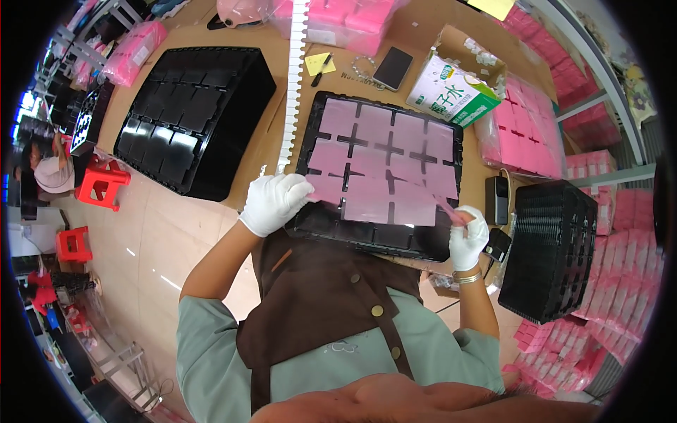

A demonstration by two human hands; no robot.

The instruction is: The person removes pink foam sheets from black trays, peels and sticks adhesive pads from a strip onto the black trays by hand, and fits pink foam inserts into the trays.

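Left white-gloved hand (275,203): fingers closed on the left end of a thin pink sheet (328,189). Right white-gloved hand (467,240): fingers pinching its right end. Sheet located above the black compartmented tray (391,236) — pink pieces (405,128) cover its farther rows; phone (393,68) beyond, near a carton (455,92)

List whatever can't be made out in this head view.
All in the head view:
- Gripped ends of the pink sheet: covered by the fingers of the left hand and right hand.
- Pockets of the black tray beneath the pink pieces: the pieces hide their floors.
- Far end of the white notched strip: cut off by the upper edge.
- What the person at far left is handling: too small and blurred.
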